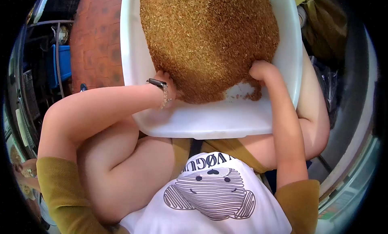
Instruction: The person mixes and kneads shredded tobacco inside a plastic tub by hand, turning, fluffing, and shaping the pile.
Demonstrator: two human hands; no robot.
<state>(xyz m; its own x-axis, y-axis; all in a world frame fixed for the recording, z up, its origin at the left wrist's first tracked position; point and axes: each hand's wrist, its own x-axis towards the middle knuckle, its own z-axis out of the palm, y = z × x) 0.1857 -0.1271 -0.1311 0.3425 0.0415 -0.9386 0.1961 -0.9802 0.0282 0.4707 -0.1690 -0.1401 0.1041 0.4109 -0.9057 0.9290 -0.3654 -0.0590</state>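
Note:
A big heap of loose brown, grain-like bits (pixel 210 40) fills most of a white plastic tub (pixel 202 122) resting across my lap. At the heap's near left edge is my left hand (pixel 166 82), its fingers curled in against the bits; a dark watch (pixel 157 83) and a beaded bracelet (pixel 165 95) circle that wrist. My right hand (pixel 260 71) is closed at the heap's near right edge, with its fingertips hidden in the bits. Whatever either hand holds is hidden. Just below the right hand, a patch of white tub floor shows with a few scattered bits.
Red tiled floor (pixel 97 40) lies left of the tub. Further left stand a metal rack (pixel 57 52) and a blue bin (pixel 60 66). An olive-brown cloth or sack (pixel 325 25) is at the upper right. Another person's hand (pixel 29 167) shows at the far left edge.

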